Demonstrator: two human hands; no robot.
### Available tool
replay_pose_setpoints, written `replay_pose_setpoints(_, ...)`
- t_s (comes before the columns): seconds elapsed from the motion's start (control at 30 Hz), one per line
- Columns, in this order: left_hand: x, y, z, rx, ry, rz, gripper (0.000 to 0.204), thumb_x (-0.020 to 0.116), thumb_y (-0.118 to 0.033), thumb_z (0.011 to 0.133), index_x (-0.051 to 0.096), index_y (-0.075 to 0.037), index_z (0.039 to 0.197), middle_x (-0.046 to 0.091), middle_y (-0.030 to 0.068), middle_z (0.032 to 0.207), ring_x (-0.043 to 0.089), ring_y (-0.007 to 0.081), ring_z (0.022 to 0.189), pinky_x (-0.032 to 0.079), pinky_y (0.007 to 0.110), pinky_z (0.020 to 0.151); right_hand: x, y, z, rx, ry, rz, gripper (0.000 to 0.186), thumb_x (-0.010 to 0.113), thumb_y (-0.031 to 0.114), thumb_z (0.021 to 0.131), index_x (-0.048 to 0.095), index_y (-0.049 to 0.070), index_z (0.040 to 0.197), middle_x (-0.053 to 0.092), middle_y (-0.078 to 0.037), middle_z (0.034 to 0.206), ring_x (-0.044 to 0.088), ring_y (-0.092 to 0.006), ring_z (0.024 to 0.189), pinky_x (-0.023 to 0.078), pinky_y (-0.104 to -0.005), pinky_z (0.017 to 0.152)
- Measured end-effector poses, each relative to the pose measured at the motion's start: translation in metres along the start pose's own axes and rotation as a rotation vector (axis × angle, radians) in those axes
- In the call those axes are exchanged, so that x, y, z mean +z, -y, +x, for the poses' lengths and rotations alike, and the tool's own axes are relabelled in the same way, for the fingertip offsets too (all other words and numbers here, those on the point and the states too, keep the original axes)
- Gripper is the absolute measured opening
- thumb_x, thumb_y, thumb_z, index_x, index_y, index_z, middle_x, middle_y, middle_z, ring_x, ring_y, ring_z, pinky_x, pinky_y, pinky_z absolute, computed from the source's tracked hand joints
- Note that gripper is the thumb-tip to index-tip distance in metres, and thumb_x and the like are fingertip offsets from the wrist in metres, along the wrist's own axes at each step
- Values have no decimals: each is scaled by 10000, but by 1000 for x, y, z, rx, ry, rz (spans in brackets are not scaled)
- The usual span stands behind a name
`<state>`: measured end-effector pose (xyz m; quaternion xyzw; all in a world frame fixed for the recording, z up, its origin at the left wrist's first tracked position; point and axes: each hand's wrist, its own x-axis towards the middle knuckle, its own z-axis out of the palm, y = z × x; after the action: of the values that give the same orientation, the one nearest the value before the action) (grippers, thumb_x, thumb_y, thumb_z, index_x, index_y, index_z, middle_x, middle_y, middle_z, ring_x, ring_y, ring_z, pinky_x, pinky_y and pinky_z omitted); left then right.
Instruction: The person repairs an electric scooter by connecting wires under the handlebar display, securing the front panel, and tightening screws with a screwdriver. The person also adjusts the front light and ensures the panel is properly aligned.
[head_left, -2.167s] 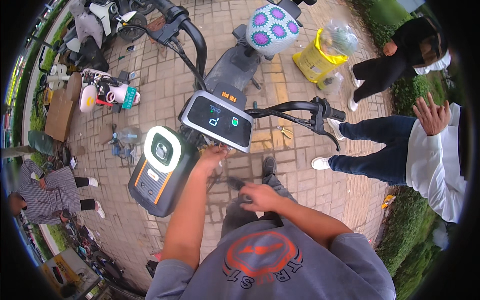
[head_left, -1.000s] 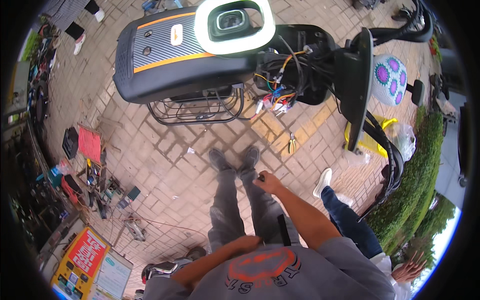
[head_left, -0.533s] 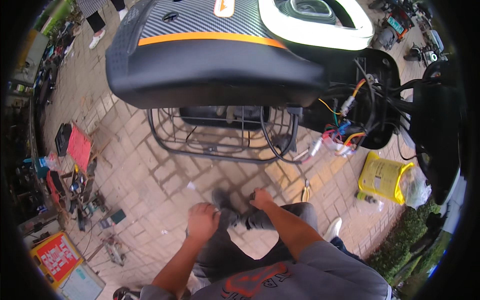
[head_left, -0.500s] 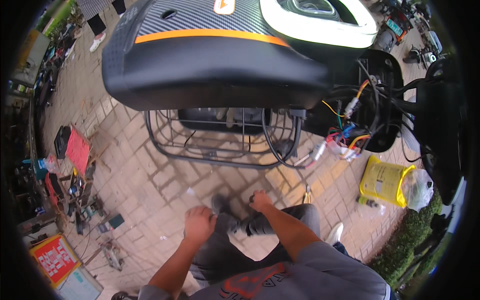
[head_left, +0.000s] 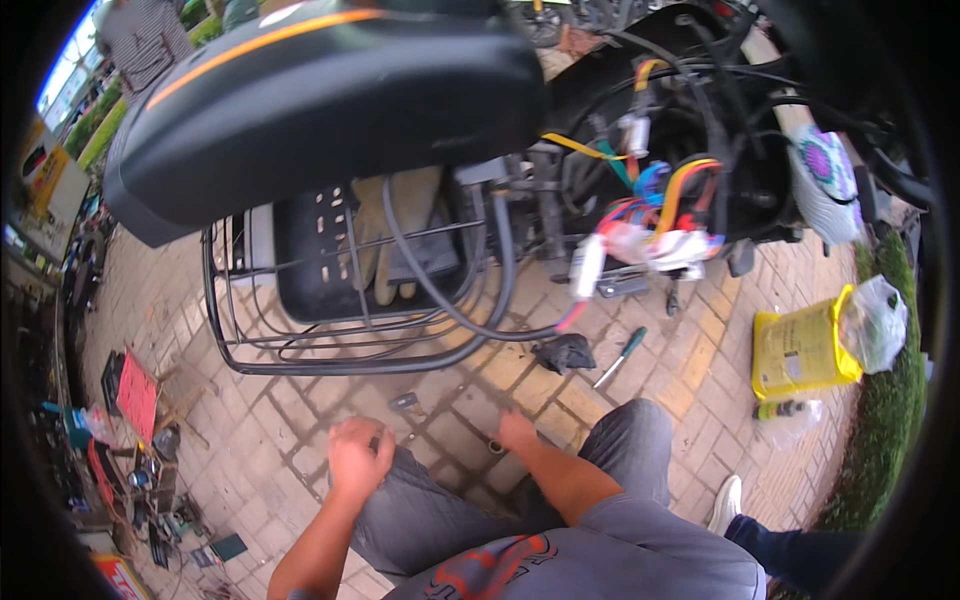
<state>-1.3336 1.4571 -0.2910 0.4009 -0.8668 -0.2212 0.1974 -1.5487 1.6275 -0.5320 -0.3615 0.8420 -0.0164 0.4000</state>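
My left hand (head_left: 360, 457) is above my left knee with its fingers curled. A small dark thing shows between its thumb and fingers, too small to name. In front of my right knee, my right hand (head_left: 516, 430) is closed too. A small round ring (head_left: 495, 447) shows at its fingertips; whether it is held cannot be told. Ahead stands a scooter with a black, orange-striped seat (head_left: 350, 110). Below the seat is a black wire basket (head_left: 360, 368), with work gloves (head_left: 385, 240) visible through its bars. Coloured wires with white connectors (head_left: 588, 265) hang loose right of it.
On the paving lie a green-handled screwdriver (head_left: 622, 356), a crumpled black bag (head_left: 565, 352) and a small scrap (head_left: 406, 402). A yellow bag (head_left: 805, 345) stands at right by the hedge. Tools and a red-topped stool (head_left: 137, 396) are at left. Someone's white shoe (head_left: 727, 503) is beside my right leg.
The view has shifted, bringing the basket, gloves and loose wires more into sight. My left hand has moved slightly left and toward me; my right hand has come a little nearer to me.
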Motion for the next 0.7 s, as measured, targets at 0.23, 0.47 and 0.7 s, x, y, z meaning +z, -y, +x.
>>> replay_pose_setpoints(0.23, 24, 6, 12, 59, 86, 13, 159, 698, -194, 752, 645, -52, 705, 641, 112, 738, 604, 305, 729, 439, 414, 690, -75, -66, 67, 440, -589, 190, 613, 750, 227, 723, 425, 90, 1225, 441, -142, 1230, 477, -365, 1181, 482, -464, 891)
replay_pose_setpoints(0.47, 21, 1, 20, 273, 18, -85, 93, 688, -123, 751, 674, -34, 773, 667, 117, 774, 636, 301, 716, 499, 396, 682, -137, -55, 40, 403, -693, 488, 507, 579, 190, 780, 484, 60, 1261, 655, -237, 998, 626, -424, 946, 502, -488, 838)
replay_pose_setpoints(0.7, -77, -214, 85, 526, 72, -491, 221, 674, -99, 820, 648, 14, 1008, 679, 156, 916, 678, 252, 806, 549, 327, 724, -233, -18, -83, -96, -808, 814, 326, 613, 219, 756, 701, 11, 991, 687, -206, 811, 678, -302, 778, 521, -378, 742)
